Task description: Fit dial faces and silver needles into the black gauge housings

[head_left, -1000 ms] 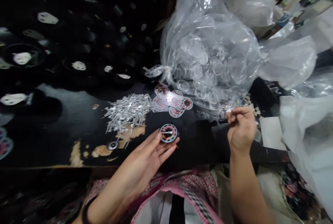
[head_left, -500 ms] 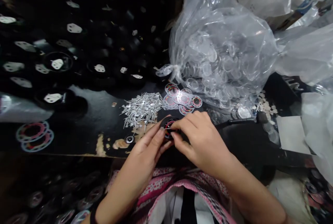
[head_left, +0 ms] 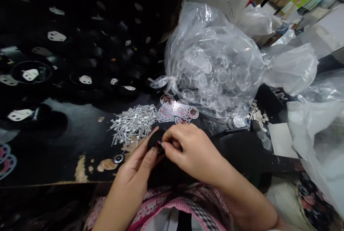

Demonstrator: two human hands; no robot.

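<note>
My left hand (head_left: 141, 163) is closed around the edge of a small round black piece (head_left: 154, 140) with a red-marked dial face. My right hand (head_left: 188, 148) pinches a tiny pale pin-like part (head_left: 160, 143) over that face. The fingertips hide much of both. Just behind my left hand lies a heap of white pointed pieces (head_left: 134, 121). Beyond my right hand is a group of printed dial discs (head_left: 180, 110). A small round black part with a pale centre (head_left: 118, 158) sits left of my left hand.
A large clear bag (head_left: 215, 55) of transparent discs stands behind the dials. At the right lie a dark-handled tool (head_left: 236, 129), a white card (head_left: 283, 139) and small pale bits (head_left: 259, 116). Black pieces with white tags (head_left: 57, 36) fill the back left. The table's worn edge (head_left: 59, 183) runs in front.
The view has shifted, so the table's objects appear further left and lower. The black piece is now tilted, its face turned more toward my right hand, which still pinches over it.
</note>
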